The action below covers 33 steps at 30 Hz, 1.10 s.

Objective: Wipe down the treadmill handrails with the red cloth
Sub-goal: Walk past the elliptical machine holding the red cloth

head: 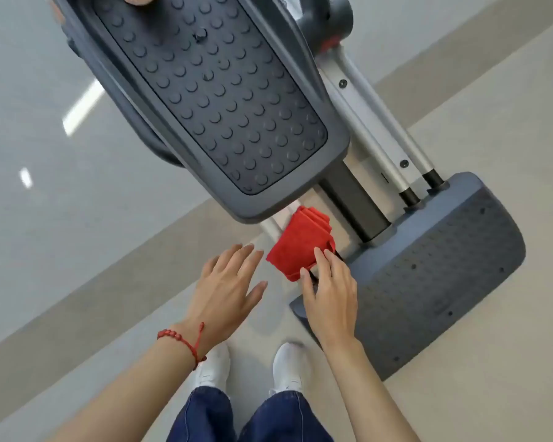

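Fingertips of your right hand press on the near edge of the folded red cloth, thumb at its lower corner, not clearly closed around it. The cloth lies just beyond those fingers, under the end of the studded grey pedal. Your left hand, wearing a red bead bracelet, hovers spread and empty just left of the cloth. No lettering is readable. Beige and grey floor lies below.

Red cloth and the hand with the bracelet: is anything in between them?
No. In the head view, only bare pale floor shows between the left hand and the red cloth. The right hand already grips the cloth.
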Available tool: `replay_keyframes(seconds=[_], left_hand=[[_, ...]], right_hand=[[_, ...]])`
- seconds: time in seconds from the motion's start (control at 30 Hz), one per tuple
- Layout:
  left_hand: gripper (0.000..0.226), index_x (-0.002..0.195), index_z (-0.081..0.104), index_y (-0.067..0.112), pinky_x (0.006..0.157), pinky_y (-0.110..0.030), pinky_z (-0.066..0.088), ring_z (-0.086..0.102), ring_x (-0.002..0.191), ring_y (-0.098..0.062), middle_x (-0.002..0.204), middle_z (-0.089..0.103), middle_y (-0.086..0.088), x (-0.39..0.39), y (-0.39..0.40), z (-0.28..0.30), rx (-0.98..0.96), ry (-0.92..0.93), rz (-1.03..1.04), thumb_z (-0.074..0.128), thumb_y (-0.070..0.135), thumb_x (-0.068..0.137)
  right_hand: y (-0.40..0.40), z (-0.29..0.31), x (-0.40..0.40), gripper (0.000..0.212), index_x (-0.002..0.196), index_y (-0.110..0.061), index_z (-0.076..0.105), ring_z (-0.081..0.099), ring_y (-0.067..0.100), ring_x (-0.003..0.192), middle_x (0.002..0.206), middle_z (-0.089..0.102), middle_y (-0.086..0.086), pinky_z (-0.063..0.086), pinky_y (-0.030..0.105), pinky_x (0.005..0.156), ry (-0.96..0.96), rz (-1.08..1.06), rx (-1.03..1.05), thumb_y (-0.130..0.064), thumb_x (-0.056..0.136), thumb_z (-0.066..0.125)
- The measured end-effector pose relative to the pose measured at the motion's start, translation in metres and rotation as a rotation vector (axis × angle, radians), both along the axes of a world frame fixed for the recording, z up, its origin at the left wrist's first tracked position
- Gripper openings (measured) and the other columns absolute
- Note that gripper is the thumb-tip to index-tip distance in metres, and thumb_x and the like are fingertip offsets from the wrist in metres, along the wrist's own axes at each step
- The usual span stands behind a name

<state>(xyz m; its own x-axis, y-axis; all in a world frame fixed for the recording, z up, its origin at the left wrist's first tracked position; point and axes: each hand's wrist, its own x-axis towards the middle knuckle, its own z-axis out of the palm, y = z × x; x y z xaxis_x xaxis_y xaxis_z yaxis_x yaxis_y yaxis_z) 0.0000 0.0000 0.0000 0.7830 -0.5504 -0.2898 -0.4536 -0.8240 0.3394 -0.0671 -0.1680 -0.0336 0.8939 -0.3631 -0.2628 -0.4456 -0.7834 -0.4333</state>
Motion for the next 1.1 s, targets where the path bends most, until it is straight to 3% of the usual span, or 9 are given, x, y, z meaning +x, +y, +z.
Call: replay_keyframes(seconds=[0.13,0.33,0.63,0.83,0.97,1.1], left_hand=[[0.052,0.118,0.060,0.009,0.082,-0.047,0.051,0.061,0.106,-0.032,0.115,0.064,-0.010,0.005,-0.011,-0.041,0.011,-0.012,-0.058,0.033,0.043,0.089],[0.047,0.120,0.059,0.010,0.085,-0.047,0.049,0.060,0.107,-0.033,0.117,0.063,-0.011,0.012,-0.016,-0.091,0.027,-0.014,-0.089,0.048,0.039,0.085],[0.055,0.123,0.057,0.011,0.087,-0.047,0.047,0.058,0.111,-0.033,0.121,0.062,-0.011,0.022,-0.010,-0.121,0.085,0.033,-0.090,0.031,0.048,0.091],[0.056,0.124,0.056,0.010,0.088,-0.047,0.046,0.057,0.113,-0.033,0.122,0.061,-0.011,0.015,-0.006,-0.128,0.072,0.070,-0.060,0.029,0.047,0.091],[0.056,0.125,0.055,0.010,0.088,-0.046,0.047,0.057,0.112,-0.033,0.122,0.060,-0.011,0.010,-0.003,-0.134,0.086,0.099,-0.033,0.029,0.047,0.091],[0.056,0.125,0.055,0.011,0.087,-0.046,0.048,0.057,0.111,-0.032,0.122,0.060,-0.011,0.005,0.000,-0.139,0.079,0.101,-0.030,0.028,0.047,0.092]], right_hand=[[-0.004,-0.048,0.005,0.052,0.130,-0.012,0.047,0.053,0.033,0.116,0.131,0.053,0.015,0.044,0.047,0.092,0.015,-0.114,-0.021,-0.043,0.088,0.043],[-0.005,-0.104,0.015,0.056,0.137,-0.018,0.036,0.046,0.035,0.123,0.140,0.042,0.016,0.040,0.049,0.096,-0.037,-0.161,-0.061,-0.047,0.090,0.041],[0.013,-0.146,0.035,0.071,0.141,-0.019,0.021,0.034,0.040,0.127,0.146,0.031,0.017,0.040,0.057,0.096,-0.067,-0.317,-0.002,-0.059,0.084,0.038],[0.032,-0.153,0.042,0.072,0.143,-0.021,0.015,0.025,0.034,0.130,0.150,0.021,0.016,0.041,0.055,0.097,-0.143,-0.458,0.094,-0.050,0.084,0.043],[0.038,-0.158,0.049,0.069,0.142,-0.024,0.014,0.030,0.032,0.125,0.151,0.019,0.012,0.049,0.050,0.089,-0.174,-0.536,0.144,-0.044,0.082,0.041],[0.038,-0.164,0.048,0.069,0.142,-0.024,0.019,0.036,0.031,0.121,0.149,0.025,0.012,0.046,0.038,0.089,-0.239,-0.536,0.120,-0.051,0.084,0.045]])
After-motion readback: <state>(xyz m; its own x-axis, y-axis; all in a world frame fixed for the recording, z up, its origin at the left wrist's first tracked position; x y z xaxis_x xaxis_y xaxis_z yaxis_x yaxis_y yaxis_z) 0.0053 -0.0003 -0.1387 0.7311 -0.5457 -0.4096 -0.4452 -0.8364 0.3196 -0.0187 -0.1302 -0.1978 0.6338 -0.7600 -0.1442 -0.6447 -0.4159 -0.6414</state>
